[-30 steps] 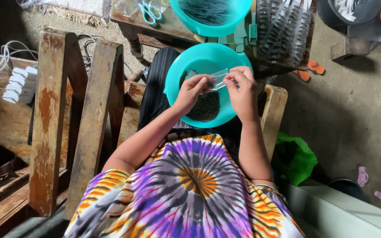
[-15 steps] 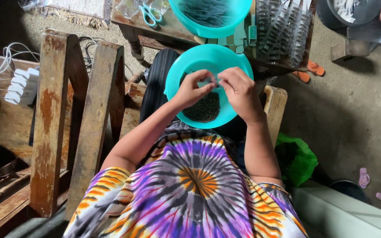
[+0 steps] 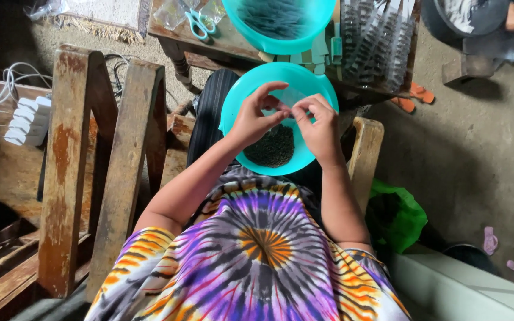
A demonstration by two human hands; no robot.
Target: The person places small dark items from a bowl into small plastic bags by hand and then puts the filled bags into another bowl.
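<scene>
Left hand (image 3: 256, 119) and right hand (image 3: 319, 128) now drawn together over the teal bowl (image 3: 239, 107), fingertips pinched narrow on something small between them, too tiny to identify. Clear strip stretched between the hands a second ago no longer seen. Dark small pieces (image 3: 273, 147) heaped in the bowl just below; second teal bowl (image 3: 278, 24) and scissors (image 3: 200, 24) on the table beyond.

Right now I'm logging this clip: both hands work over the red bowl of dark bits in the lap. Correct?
Not quite: the bowl is teal, not red, as the head view shows. The left hand and right hand do work over its dark bits.
</scene>
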